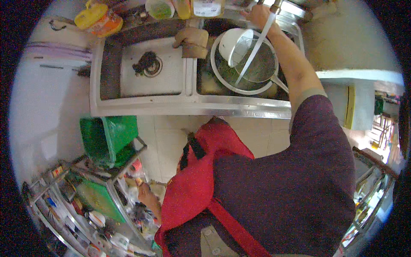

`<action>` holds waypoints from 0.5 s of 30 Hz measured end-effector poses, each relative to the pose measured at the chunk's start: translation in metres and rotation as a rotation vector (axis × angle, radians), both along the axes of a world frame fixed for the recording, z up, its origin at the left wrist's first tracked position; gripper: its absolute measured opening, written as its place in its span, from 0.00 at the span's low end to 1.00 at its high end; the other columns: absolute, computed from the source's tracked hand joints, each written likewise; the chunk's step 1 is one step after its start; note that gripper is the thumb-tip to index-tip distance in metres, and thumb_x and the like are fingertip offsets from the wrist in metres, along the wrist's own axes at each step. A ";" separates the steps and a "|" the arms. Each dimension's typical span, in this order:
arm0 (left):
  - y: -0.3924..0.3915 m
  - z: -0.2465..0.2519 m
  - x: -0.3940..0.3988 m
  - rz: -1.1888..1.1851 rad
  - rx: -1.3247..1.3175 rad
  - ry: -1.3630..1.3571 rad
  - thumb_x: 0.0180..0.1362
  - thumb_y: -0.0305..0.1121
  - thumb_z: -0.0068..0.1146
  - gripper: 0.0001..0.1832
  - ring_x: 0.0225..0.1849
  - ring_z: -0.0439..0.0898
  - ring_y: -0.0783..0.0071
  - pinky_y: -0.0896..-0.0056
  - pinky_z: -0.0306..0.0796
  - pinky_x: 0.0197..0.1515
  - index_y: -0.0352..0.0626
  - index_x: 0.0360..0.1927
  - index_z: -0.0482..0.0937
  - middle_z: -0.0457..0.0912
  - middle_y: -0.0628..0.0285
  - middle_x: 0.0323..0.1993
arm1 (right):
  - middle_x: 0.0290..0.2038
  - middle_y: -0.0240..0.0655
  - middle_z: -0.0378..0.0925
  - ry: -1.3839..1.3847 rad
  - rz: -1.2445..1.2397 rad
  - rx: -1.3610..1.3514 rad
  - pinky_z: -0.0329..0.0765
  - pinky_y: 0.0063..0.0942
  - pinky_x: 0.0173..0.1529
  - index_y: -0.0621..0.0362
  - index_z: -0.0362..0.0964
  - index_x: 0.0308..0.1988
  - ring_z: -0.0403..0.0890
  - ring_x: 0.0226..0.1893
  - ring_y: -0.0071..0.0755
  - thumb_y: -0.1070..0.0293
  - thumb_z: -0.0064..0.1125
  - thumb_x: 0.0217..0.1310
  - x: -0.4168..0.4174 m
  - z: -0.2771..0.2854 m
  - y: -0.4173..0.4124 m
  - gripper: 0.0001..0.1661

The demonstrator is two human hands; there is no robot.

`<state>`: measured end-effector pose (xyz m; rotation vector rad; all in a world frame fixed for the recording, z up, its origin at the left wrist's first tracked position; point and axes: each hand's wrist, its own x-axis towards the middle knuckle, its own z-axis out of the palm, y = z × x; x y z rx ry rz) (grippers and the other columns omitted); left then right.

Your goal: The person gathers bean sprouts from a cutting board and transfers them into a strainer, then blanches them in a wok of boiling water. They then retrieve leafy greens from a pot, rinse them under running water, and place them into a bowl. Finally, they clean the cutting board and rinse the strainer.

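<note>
My right hand (pixel 258 17) reaches to the back of the sink, beside the metal tap (pixel 276 4). Its fingers are partly hidden, so its grip is unclear. A straight white band, a water stream or a pale tube, slants down from there over the right basin. Below it a large white-rimmed bowl (pixel 221 82) contains a tilted white bowl (pixel 228 43) and a round mesh strainer (pixel 260 61). The strainer's handle points toward the front right. Down at my left side, my left hand (pixel 148 196) hangs near a metal rack; what its fingers do is too blurred to tell.
In the left basin (pixel 170 80) a dark scrubbing pad (pixel 146 61) lies by the drain. Brown cloth-like material (pixel 194 41) drapes the divider. Containers (pixel 207 8) and a yellow-orange jug (pixel 99 19) line the back. A green bin (pixel 123 131) and cluttered rack (pixel 117 199) stand left.
</note>
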<state>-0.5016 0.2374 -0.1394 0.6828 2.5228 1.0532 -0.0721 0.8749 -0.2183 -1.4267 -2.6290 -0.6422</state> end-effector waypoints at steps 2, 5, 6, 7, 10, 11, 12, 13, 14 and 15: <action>-0.008 -0.002 0.008 0.048 -0.086 -0.070 0.51 0.31 0.47 0.11 0.21 0.59 0.82 0.76 0.54 0.23 0.36 0.19 0.69 0.64 0.72 0.16 | 0.23 0.34 0.73 -0.289 0.041 0.072 0.70 0.38 0.24 0.40 0.71 0.43 0.77 0.26 0.37 0.57 0.43 0.59 -0.009 -0.017 0.008 0.13; 0.009 0.001 0.031 0.217 -0.091 -0.173 0.52 0.32 0.47 0.12 0.21 0.59 0.81 0.75 0.55 0.23 0.34 0.18 0.69 0.64 0.70 0.16 | 0.20 0.28 0.70 -0.467 0.111 0.137 0.66 0.36 0.21 0.37 0.70 0.36 0.75 0.24 0.34 0.61 0.46 0.53 -0.014 -0.008 0.004 0.09; 0.011 -0.001 0.032 0.189 -0.096 -0.153 0.52 0.33 0.47 0.12 0.21 0.59 0.81 0.74 0.55 0.23 0.34 0.19 0.70 0.64 0.69 0.16 | 0.18 0.29 0.71 -0.360 0.140 0.118 0.68 0.36 0.21 0.43 0.71 0.27 0.76 0.23 0.34 0.63 0.50 0.47 -0.015 0.006 0.002 0.04; 0.012 -0.006 0.031 0.160 -0.102 -0.134 0.52 0.33 0.47 0.13 0.21 0.60 0.80 0.74 0.56 0.23 0.34 0.19 0.70 0.65 0.69 0.16 | 0.16 0.30 0.71 -0.254 0.168 0.098 0.70 0.35 0.20 0.48 0.72 0.19 0.77 0.21 0.34 0.65 0.54 0.40 -0.016 0.011 0.001 0.03; 0.024 -0.005 0.038 0.177 -0.087 -0.145 0.52 0.33 0.47 0.13 0.21 0.61 0.79 0.73 0.57 0.23 0.34 0.20 0.70 0.67 0.66 0.16 | 0.22 0.36 0.73 -0.260 0.026 -0.097 0.73 0.36 0.25 0.50 0.72 0.30 0.78 0.24 0.38 0.62 0.47 0.53 -0.022 0.015 -0.003 0.08; 0.030 -0.002 0.040 0.203 -0.073 -0.161 0.52 0.33 0.47 0.13 0.21 0.61 0.79 0.72 0.57 0.23 0.34 0.20 0.71 0.67 0.66 0.16 | 0.25 0.41 0.76 -0.193 -0.113 -0.221 0.77 0.38 0.27 0.52 0.72 0.39 0.80 0.25 0.42 0.64 0.43 0.59 -0.020 0.019 0.000 0.12; 0.032 0.005 0.039 0.004 -0.258 0.112 0.52 0.33 0.46 0.12 0.21 0.63 0.78 0.72 0.58 0.23 0.34 0.21 0.72 0.69 0.65 0.16 | 0.24 0.41 0.76 -0.104 -0.143 -0.248 0.76 0.36 0.25 0.52 0.72 0.38 0.79 0.24 0.41 0.64 0.43 0.59 -0.019 0.020 0.008 0.11; 0.042 0.007 0.042 0.150 -0.039 -0.016 0.52 0.33 0.47 0.12 0.22 0.65 0.78 0.73 0.59 0.24 0.34 0.21 0.73 0.71 0.66 0.17 | 0.24 0.40 0.76 -0.007 -0.154 -0.291 0.75 0.35 0.24 0.53 0.72 0.37 0.78 0.23 0.40 0.64 0.44 0.59 -0.006 0.021 0.005 0.10; 0.041 0.009 0.042 0.235 -0.114 -0.130 0.51 0.33 0.48 0.11 0.23 0.67 0.78 0.74 0.62 0.27 0.34 0.23 0.75 0.73 0.66 0.19 | 0.23 0.40 0.76 0.071 -0.136 -0.314 0.74 0.34 0.23 0.53 0.71 0.35 0.78 0.22 0.39 0.64 0.44 0.59 -0.005 0.024 0.002 0.10; 0.002 -0.022 0.022 0.237 -0.067 -0.146 0.51 0.32 0.48 0.11 0.25 0.68 0.79 0.76 0.63 0.29 0.34 0.25 0.76 0.74 0.67 0.21 | 0.23 0.40 0.75 0.157 -0.113 -0.361 0.73 0.33 0.22 0.54 0.71 0.34 0.77 0.20 0.37 0.64 0.45 0.58 0.001 0.026 -0.003 0.09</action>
